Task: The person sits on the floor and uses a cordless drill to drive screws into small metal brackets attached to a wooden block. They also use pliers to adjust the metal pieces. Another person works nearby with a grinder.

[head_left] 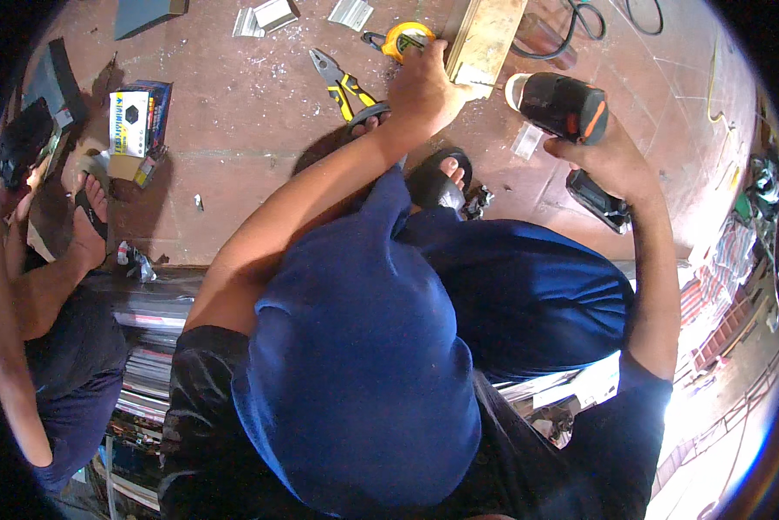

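A: The wooden plank (485, 36) lay flat on the reddish floor (233, 139) at the top of the view, and the left hand (424, 87) was pressed down on its near end, fingers closed over the edge.

B: And the other hand?

A: The right hand (610, 152) was wrapped around the grip of a black and orange cordless drill (558, 104), which hung just beside the plank, to its right, not touching it.

B: What worried you?

A: The holding fingers sat close to where the drill's nose pointed. I judged that a slip of the bit could have caught them. The plank was held by hand alone, so it might have turned or skated on the gritty floor. A sandalled foot (441, 178) was also near the work.

B: Anything underfoot?

A: Yellow-handled pliers (342, 82) and a yellow tape measure (407, 39) lay just left of the hand, and a black cable (580, 26) looped behind the plank; any of these could have snagged.

B: The place itself?

A: A dusty floor strewn with pale chips and metal offcuts (268, 17), a small printed box (134, 121) to the left, and another person's sandalled foot (90, 212) at the left rim. No desk; all of it was on the floor.
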Action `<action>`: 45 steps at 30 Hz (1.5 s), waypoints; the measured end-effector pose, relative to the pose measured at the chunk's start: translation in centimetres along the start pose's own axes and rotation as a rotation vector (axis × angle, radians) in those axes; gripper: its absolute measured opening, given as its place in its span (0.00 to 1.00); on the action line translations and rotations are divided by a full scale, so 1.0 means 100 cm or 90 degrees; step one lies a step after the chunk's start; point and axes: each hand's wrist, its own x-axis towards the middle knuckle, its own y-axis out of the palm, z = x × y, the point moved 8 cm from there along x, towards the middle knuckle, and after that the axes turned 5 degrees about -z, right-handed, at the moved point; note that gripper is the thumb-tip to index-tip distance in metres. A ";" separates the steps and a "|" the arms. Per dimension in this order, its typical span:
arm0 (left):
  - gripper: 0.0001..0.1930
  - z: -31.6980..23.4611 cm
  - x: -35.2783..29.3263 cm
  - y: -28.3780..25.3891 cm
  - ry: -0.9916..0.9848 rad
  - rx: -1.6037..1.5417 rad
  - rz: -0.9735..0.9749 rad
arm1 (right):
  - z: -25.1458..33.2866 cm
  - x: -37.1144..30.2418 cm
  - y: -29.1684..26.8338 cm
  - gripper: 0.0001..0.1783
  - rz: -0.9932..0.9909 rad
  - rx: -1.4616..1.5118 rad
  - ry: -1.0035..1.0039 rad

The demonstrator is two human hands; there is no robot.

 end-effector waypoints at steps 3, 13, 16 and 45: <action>0.43 0.003 0.002 0.004 0.004 -0.013 0.027 | 0.008 -0.001 0.000 0.30 -0.027 -0.021 -0.071; 0.44 0.004 0.002 0.001 0.023 0.030 0.039 | 0.015 0.001 0.005 0.28 -0.051 -0.052 -0.151; 0.42 0.002 0.001 -0.001 0.014 0.003 0.030 | 0.012 0.003 0.007 0.28 -0.038 -0.038 -0.159; 0.39 -0.002 0.002 -0.004 0.023 0.017 0.006 | 0.000 0.007 0.022 0.33 0.013 -0.035 -0.092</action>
